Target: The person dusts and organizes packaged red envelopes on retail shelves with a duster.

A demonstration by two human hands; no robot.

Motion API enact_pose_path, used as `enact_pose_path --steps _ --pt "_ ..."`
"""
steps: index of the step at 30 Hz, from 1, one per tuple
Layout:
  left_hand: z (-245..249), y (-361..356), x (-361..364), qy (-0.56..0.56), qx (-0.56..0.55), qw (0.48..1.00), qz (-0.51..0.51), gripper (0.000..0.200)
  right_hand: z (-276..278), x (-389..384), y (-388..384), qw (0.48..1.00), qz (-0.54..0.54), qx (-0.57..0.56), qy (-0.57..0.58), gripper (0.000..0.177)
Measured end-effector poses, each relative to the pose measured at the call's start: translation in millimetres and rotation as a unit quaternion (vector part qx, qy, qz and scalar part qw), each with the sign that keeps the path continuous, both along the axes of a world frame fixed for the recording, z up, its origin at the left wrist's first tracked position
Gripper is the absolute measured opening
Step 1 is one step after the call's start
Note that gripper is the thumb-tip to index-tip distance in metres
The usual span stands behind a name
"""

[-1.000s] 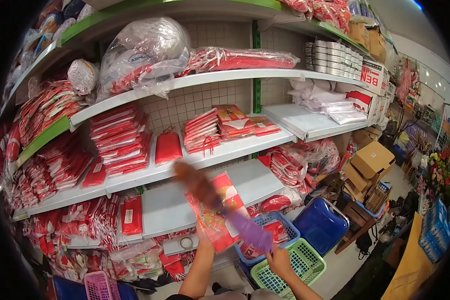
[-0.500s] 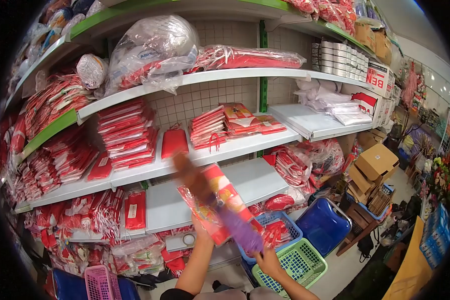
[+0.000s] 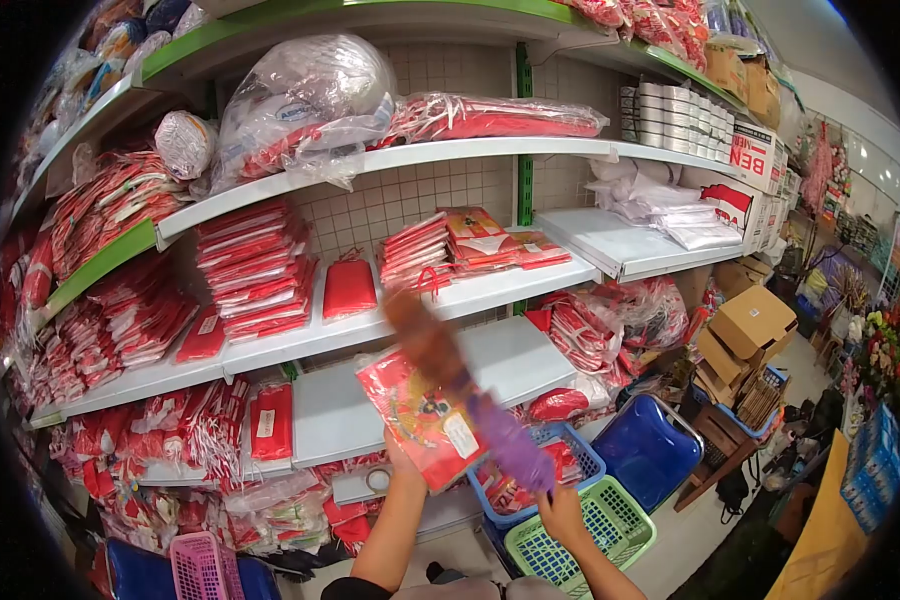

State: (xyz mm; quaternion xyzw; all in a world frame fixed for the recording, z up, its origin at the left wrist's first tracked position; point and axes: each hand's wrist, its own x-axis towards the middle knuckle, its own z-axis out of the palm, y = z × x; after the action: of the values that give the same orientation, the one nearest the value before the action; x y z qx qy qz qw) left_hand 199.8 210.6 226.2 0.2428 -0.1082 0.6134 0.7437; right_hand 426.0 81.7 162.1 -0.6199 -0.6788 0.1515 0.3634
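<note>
My left hand (image 3: 406, 463) holds up a flat red packet in clear plastic (image 3: 420, 418) in front of the lower white shelf (image 3: 330, 412). My right hand (image 3: 562, 510) grips the purple handle of a duster (image 3: 510, 448), whose brown feathered head (image 3: 428, 338) is blurred and crosses over the packet's upper right side. Stacks of red packaged goods (image 3: 253, 268) fill the shelves behind.
Below my hands stand a blue basket (image 3: 572, 457) with red packets, a green basket (image 3: 600, 530) and a blue tub (image 3: 648, 448). Cardboard boxes (image 3: 742, 330) pile at the right. A pink basket (image 3: 198, 570) sits low left. White packets (image 3: 670, 218) lie on the right shelves.
The duster has swung to the right and upward across the packet. The red packet has tilted and dropped slightly in my left hand.
</note>
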Motion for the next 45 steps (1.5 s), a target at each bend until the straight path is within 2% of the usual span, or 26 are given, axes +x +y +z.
enact_pose_path --steps 1,2,5,7,8,9,10,11,12,13,15,18,19,22,23,26,27,30,31,34,36,38,39,42,43,45 --pt "21 -16 9 0.04 -0.095 0.994 0.047 0.052 -6 3 7 0.999 -0.001 0.017 0.043 0.039" --pt "19 -14 12 0.026 -0.078 0.996 0.025 0.052 -6 4 11 0.996 -0.001 0.034 0.086 0.039" --pt "-21 3 13 0.0 -0.049 0.999 -0.008 0.052 17 1 -1 0.991 0.061 0.091 -0.076 0.032" --pt "-51 12 8 0.004 -0.061 0.998 0.008 0.053 16 6 3 0.997 0.02 0.069 -0.029 0.025" --pt "-14 -5 16 0.065 -0.104 0.992 0.035 0.056 14 9 5 0.998 -0.002 0.057 -0.005 0.024" --pt "4 -19 20 0.058 -0.062 0.996 -0.02 0.061 14 11 10 0.996 -0.025 0.063 0.049 0.026" --pt "2 -22 19 0.145 -0.105 0.982 0.056 0.065 15 12 16 0.991 -0.047 0.068 0.102 0.028" --pt "19 -30 23 0.119 -0.103 0.987 0.015 0.066 13 14 22 0.983 -0.069 0.074 0.154 0.031" --pt "36 -38 27 0.092 -0.099 0.99 -0.025 0.067 7 13 27 0.953 -0.042 0.017 0.3 0.033" --pt "36 -41 30 0.089 -0.108 0.989 -0.043 0.066 8 9 30 0.898 -0.016 -0.04 0.438 0.034" --pt "32 -46 36 0.083 -0.126 0.985 -0.081 0.063 19 8 23 0.763 0.088 -0.15 0.622 0.037" --pt "4 -28 39 0.184 -0.165 0.968 -0.047 0.053 6 1 29 0.715 0.109 -0.12 0.68 0.034" --pt "9 -29 37 0.229 -0.163 0.957 -0.067 0.044 20 -1 26 0.758 0.114 -0.108 0.633 0.033" --pt "2 -21 40 0.357 -0.155 0.919 -0.062 0.041 36 -13 31 0.825 0.087 -0.113 0.547 0.036" --pt "6 -21 39 0.362 -0.139 0.92 -0.064 0.041 39 -11 31 0.799 0.073 -0.141 0.58 0.038" --pt "20 -23 39 0.536 -0.033 0.829 0.156 0.046 40 -9 30 0.79 0.066 -0.104 0.6 0.036" --pt "10 -20 39 0.516 -0.041 0.833 0.194 0.052 35 -8 32 0.818 0.048 -0.078 0.568 0.034" --pt "-14 -18 48 0.524 -0.02 0.819 0.234 0.05 24 -6 40 0.893 0.011 -0.014 0.45 0.029" --pt "-12 -24 54 0.562 0.014 0.795 0.225 0.051 28 -9 38 0.916 0.007 -0.003 0.4 0.028" --pt "-52 -24 81 0.529 0.002 0.821 0.216 0.055 34 -31 29 0.954 0.048 0.023 0.294 0.029" --pt "-71 -25 71 0.493 -0.041 0.862 0.116 0.059 39 -47 19 0.969 0.078 0.019 0.235 0.032" --pt "-53 -28 70 0.296 -0.178 0.938 0.013 0.061 48 -55 4 0.981 0.081 -0.027 0.175 0.037" --pt "-49 -26 64 0.239 -0.2 0.95 -0.022 0.06 49 -57 -1 0.985 0.075 -0.062 0.144 0.041" --pt "-38 -14 40 0.185 -0.171 0.965 -0.071 0.06 30 -46 -14 0.997 0.034 -0.051 -0.046 0.039" --pt "-32 -7 33 0.179 -0.158 0.968 -0.078 0.06 11 -35 -12 0.998 0.043 0.007 -0.038 0.039" --pt "-26 5 21 0.171 -0.142 0.971 -0.084 0.06 -5 -18 -15 0.999 0.025 -0.021 0.001 0.04"
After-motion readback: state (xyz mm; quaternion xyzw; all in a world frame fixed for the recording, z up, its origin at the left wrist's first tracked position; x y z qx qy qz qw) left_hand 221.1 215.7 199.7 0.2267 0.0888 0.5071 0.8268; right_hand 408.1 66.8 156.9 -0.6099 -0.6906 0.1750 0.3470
